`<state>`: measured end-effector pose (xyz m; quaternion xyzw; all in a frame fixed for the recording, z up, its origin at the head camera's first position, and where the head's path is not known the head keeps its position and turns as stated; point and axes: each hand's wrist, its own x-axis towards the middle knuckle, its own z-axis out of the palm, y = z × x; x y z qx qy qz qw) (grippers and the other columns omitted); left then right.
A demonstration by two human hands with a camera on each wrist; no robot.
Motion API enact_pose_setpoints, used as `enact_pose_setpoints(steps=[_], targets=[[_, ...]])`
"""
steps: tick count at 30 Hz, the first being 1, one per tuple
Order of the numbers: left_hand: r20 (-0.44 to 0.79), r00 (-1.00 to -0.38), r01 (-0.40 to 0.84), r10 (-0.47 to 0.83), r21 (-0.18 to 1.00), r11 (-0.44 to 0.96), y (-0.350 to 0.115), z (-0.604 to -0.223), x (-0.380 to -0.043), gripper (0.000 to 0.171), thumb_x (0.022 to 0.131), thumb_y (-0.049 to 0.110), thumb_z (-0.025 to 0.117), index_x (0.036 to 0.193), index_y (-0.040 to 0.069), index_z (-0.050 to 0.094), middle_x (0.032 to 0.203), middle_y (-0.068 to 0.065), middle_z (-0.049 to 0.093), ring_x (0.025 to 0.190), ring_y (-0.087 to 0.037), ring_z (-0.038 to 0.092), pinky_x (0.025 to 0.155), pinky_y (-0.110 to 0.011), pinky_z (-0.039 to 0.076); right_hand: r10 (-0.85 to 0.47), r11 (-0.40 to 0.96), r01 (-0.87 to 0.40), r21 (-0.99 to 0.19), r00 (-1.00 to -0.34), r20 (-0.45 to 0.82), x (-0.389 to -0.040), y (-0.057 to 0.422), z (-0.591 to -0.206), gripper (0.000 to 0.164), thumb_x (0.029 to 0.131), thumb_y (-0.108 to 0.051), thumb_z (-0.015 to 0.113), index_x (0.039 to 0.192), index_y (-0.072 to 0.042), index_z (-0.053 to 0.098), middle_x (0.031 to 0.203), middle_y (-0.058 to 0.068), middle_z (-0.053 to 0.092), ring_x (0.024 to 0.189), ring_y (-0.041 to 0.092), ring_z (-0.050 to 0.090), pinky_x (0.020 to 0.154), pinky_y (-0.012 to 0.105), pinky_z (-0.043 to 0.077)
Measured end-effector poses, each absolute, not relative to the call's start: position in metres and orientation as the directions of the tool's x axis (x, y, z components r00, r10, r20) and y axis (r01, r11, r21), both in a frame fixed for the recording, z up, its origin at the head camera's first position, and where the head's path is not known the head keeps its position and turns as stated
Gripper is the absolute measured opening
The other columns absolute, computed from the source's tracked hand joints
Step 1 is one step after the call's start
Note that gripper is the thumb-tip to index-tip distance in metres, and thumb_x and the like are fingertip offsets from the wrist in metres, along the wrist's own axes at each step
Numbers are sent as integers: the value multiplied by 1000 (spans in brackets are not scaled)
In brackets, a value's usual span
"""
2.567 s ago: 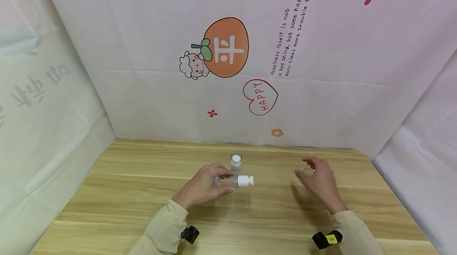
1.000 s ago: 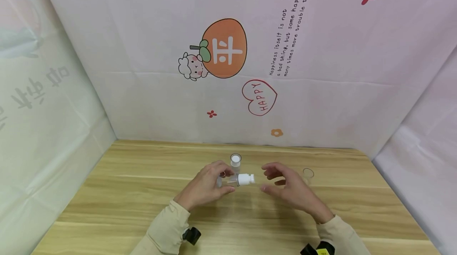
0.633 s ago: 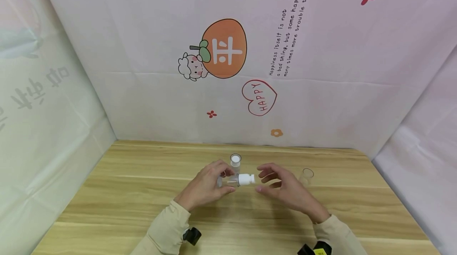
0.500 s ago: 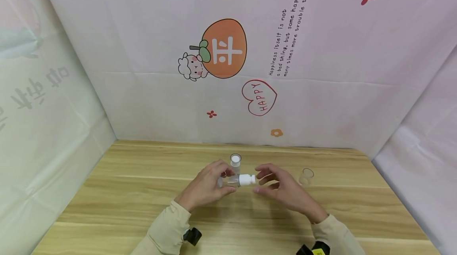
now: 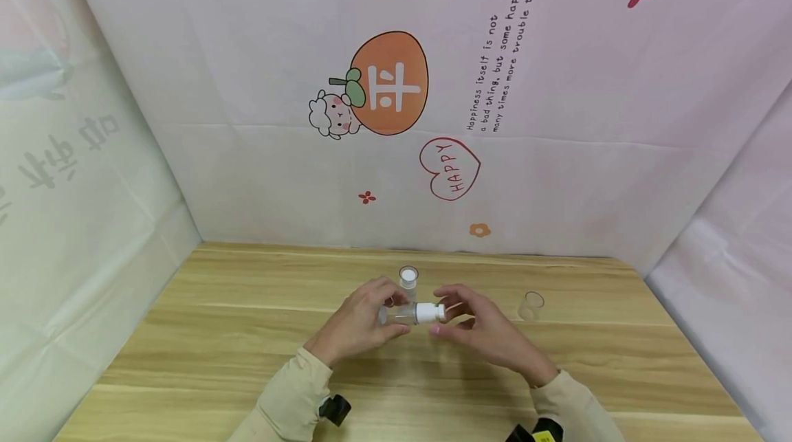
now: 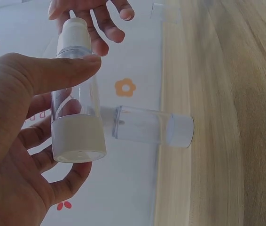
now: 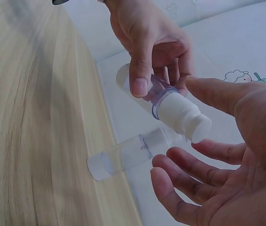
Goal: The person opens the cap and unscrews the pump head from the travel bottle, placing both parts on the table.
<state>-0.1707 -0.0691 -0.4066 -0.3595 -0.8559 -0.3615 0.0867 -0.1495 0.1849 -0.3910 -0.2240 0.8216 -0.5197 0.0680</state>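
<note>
Fingers and thumb of the left hand (image 5: pixel 354 324) were curled round the clear body of a pump bottle (image 6: pixel 79 136), holding it sideways above the table (image 5: pixel 216 346) with its white pump head (image 5: pixel 428 312) pointing toward the right hand (image 5: pixel 485 333). That right hand's fingers were spread and gently bent, thumb on the near side of the pump head and fingertips on the far side; whether any of them touched it, I could not tell. The step in hand seemed to be bringing the right hand round the pump head while the left steadied the bottle. Judging by that, the next move called for drawing thumb and fingers together on the white part without tipping the bottle. Just behind it a second bottle (image 5: pixel 408 285) stood upright, leaving little spare room for the left knuckles on that side. Past the right hand, well apart from both bottles, a loose clear cap (image 5: pixel 532 307) stood on the wood, easy to knock with a careless wrist. Bare tabletop to either side gave the most room for moving; farther off, the table's back edge met a printed backdrop (image 5: pixel 260 181), a limit on any reach ahead.
</note>
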Motion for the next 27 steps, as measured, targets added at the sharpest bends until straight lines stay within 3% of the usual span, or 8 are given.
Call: enact_pose_setpoints(steps=[15,21,27], targets=[[443,-716,694,540,533,483,-67,-404,-169,36,80,16,89,108,9,68,102,1,63,93,-19,62,80,-30,53,-410,400,-301,-866,-903,124,-149,173,-391,35,94,-25,75,120,-4,65,102,7,67,90,23,65,77,34,56],[449,-716,694,534,535,481,-67,-403,-169,36,80,14,89,109,9,69,103,0,64,94,-20,64,81,-31,54,-387,412,-266,-872,-917,97,-150,168,-392,28,98,-28,71,116,-7,68,94,5,67,83,21,66,68,29,55],[458,-714,699,530,521,490,-66,-404,-168,37,78,14,90,109,8,69,103,2,63,94,-17,63,81,-31,54,-382,377,-281,-882,-915,128,-149,165,-392,26,101,-23,66,114,-1,67,93,9,69,77,26,68,63,32,57]])
